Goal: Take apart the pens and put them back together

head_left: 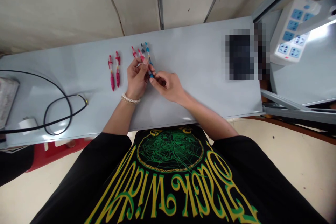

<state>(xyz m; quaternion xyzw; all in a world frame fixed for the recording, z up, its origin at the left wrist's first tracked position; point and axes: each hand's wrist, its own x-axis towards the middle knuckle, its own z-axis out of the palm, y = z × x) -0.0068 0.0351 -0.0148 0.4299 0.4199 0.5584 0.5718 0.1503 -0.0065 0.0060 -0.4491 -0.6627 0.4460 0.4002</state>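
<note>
My left hand (138, 78) is closed, thumb and fingers pinched round a pink pen (140, 54) whose upper end sticks out past the thumb. Close against it, my right hand (169, 85) has its thumb and forefinger together at the lower end of a blue pen (148, 52). Fingers partly hide both pens. Just beyond the left fingers lie another pink pen (134, 52) and a dark pen (142, 48), their lower parts covered. Left of that hand, two pink pens (111, 71) rest side by side on the grey table (199, 66).
A black cable (69, 103) loops over the table's left side, near a white plug adapter (28, 123). At the right lies a dark, pixelated object (240, 56). Farther right, a white power strip (294, 31) sits beyond a metal frame bar. A wall borders the back edge.
</note>
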